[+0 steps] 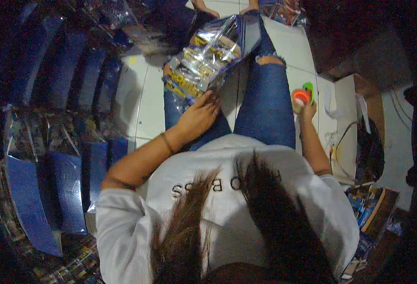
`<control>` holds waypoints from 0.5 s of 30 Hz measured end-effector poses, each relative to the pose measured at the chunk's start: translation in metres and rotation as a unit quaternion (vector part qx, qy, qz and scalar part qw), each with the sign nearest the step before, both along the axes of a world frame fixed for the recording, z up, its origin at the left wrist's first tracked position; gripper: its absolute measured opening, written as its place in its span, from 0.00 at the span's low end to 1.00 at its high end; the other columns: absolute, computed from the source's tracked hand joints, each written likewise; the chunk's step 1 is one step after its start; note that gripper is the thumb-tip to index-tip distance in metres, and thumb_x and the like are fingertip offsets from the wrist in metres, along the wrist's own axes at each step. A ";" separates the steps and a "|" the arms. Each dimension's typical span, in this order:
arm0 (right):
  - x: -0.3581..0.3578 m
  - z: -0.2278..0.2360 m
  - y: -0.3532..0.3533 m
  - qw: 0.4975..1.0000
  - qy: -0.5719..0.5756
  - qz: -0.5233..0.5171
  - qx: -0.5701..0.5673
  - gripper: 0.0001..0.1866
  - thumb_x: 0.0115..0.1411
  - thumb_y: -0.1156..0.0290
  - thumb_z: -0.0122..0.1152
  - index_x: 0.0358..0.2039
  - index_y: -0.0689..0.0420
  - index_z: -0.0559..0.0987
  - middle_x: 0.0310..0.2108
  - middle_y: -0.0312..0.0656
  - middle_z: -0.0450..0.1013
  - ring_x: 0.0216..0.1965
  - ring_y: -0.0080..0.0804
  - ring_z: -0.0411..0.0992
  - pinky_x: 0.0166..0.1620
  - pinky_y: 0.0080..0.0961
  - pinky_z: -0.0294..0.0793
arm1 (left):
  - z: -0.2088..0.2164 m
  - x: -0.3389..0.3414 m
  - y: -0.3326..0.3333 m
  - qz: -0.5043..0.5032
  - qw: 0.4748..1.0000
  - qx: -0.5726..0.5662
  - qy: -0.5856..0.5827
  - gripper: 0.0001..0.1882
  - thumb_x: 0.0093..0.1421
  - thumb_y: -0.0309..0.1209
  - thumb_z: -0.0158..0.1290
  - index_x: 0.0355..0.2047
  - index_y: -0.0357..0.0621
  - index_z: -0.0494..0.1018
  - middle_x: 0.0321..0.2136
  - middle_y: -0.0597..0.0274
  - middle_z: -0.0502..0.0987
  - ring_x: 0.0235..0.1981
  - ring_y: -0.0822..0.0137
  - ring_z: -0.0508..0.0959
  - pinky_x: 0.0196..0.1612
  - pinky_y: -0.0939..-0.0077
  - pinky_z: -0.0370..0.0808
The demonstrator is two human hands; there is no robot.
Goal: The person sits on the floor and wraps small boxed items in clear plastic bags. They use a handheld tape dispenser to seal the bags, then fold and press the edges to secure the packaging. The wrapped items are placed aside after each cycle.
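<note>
A shiny clear plastic package (208, 54) with yellow, silver and dark blue printed contents lies slanted across my lap. My left hand (200, 113) is closed on its near end, with the fingers partly hidden by the hand itself. Out to the right, beside my right thigh, my right hand (307, 110) is closed round a small orange and green tool (302, 96). It has a round orange ring and a bright green part that looks like a tape dispenser, though its exact kind is too small to tell.
Large glossy dark blue packages (69, 189) stand in rows at the left. A low pale box or shelf (348, 128) with a dark bag (370, 142) is at the right. Books or packets (367, 208) are stacked at the lower right. White tiles (144, 90) cover the floor.
</note>
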State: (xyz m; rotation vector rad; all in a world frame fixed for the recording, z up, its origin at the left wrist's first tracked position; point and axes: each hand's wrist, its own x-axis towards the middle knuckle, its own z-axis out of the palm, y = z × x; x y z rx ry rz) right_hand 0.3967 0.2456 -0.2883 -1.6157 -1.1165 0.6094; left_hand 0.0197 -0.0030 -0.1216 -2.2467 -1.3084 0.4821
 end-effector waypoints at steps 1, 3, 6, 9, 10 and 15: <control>-0.012 -0.004 0.009 0.999 -0.018 -0.045 -0.019 0.23 0.51 0.62 0.65 0.43 0.66 0.77 0.36 0.51 0.77 0.39 0.49 0.74 0.47 0.37 0.73 | 0.000 -0.008 0.000 -0.025 0.977 0.116 -0.176 0.23 0.62 0.36 0.40 0.55 0.45 0.68 0.66 0.56 0.51 0.67 0.55 0.52 0.67 0.52 0.27; -0.040 0.021 0.024 0.977 -0.203 0.056 0.029 0.39 0.44 0.53 0.72 0.52 0.64 0.71 0.54 0.55 0.66 0.55 0.49 0.65 0.56 0.40 0.64 | -0.002 -0.016 0.010 -0.003 0.903 0.311 -0.295 0.34 0.54 0.38 0.52 0.60 0.43 0.57 0.65 0.51 0.50 0.65 0.49 0.51 0.67 0.50 0.32; -0.118 0.112 0.072 0.902 -0.240 0.262 0.245 0.56 0.41 0.53 0.74 0.66 0.55 0.52 0.67 0.52 0.47 0.66 0.47 0.49 0.65 0.40 0.48 | -0.001 -0.031 0.025 0.229 0.755 0.260 -0.556 0.58 0.40 0.41 0.68 0.65 0.42 0.44 0.60 0.43 0.52 0.63 0.42 0.52 0.66 0.48 0.39; -0.218 0.198 0.136 0.721 -0.243 0.579 0.291 0.61 0.36 0.46 0.75 0.66 0.54 0.51 0.66 0.56 0.48 0.65 0.51 0.49 0.65 0.43 0.47 | 0.009 -0.058 0.032 0.247 0.688 0.188 -0.656 0.65 0.34 0.41 0.71 0.66 0.40 0.41 0.60 0.45 0.53 0.62 0.46 0.55 0.66 0.56 0.48; -0.253 0.213 0.150 0.649 -0.283 0.674 0.212 0.60 0.38 0.45 0.74 0.66 0.55 0.52 0.66 0.53 0.50 0.66 0.46 0.50 0.66 0.41 0.46 | 0.013 -0.068 0.030 0.227 0.672 0.168 -0.685 0.66 0.34 0.40 0.72 0.66 0.41 0.40 0.60 0.46 0.53 0.62 0.48 0.55 0.65 0.58 0.50; -0.308 0.208 0.164 0.305 -0.093 0.873 -0.369 0.40 0.47 0.63 0.71 0.58 0.62 0.63 0.54 0.41 0.68 0.55 0.30 0.64 0.61 0.32 0.58 | 0.047 -0.113 0.025 0.174 0.596 0.076 -0.780 0.69 0.32 0.38 0.73 0.68 0.41 0.37 0.60 0.49 0.57 0.62 0.56 0.58 0.65 0.65 0.51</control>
